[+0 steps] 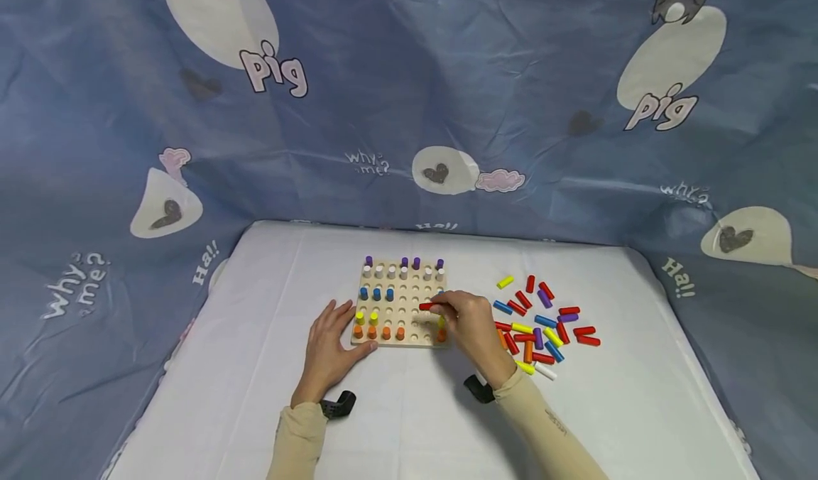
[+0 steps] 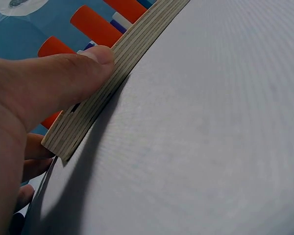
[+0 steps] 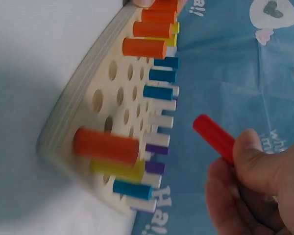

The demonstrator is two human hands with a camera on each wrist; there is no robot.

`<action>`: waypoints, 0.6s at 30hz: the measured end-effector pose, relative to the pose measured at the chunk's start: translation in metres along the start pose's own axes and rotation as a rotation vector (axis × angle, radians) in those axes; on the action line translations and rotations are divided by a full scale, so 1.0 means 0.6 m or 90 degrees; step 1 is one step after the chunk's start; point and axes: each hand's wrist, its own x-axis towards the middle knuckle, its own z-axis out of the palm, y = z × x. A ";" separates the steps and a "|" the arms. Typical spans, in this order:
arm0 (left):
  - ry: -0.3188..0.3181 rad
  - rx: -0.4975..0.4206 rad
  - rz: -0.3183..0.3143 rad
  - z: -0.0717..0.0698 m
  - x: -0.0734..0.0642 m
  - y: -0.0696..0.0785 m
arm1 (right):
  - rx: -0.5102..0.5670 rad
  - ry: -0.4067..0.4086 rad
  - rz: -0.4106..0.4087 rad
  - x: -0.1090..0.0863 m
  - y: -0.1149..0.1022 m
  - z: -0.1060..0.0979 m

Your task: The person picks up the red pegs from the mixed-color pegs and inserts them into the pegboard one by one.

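White table (image 1: pixel 224 395) below | blue printed drape (image 1: pixel 358 104) around, fabric perhaps | right grip (image 1: pixel 474 329) pinches red peg (image 3: pixel 213 136), clear of pegboard (image 1: pixel 408 313) | left grip (image 1: pixel 329 347), fingers spread, touches pegboard

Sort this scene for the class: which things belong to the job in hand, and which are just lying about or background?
Job:
pegboard, touched by left hand
red peg, in right hand
standing pegs
loose pegs, probably

Background:
patterned cloth
white table covering

Blue printed cloth (image 1: pixel 358 54) walls the table (image 1: pixel 224 366) into a booth.
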 end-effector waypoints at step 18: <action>-0.002 0.001 0.001 -0.001 -0.001 -0.003 | -0.044 -0.062 -0.072 0.064 -0.025 0.073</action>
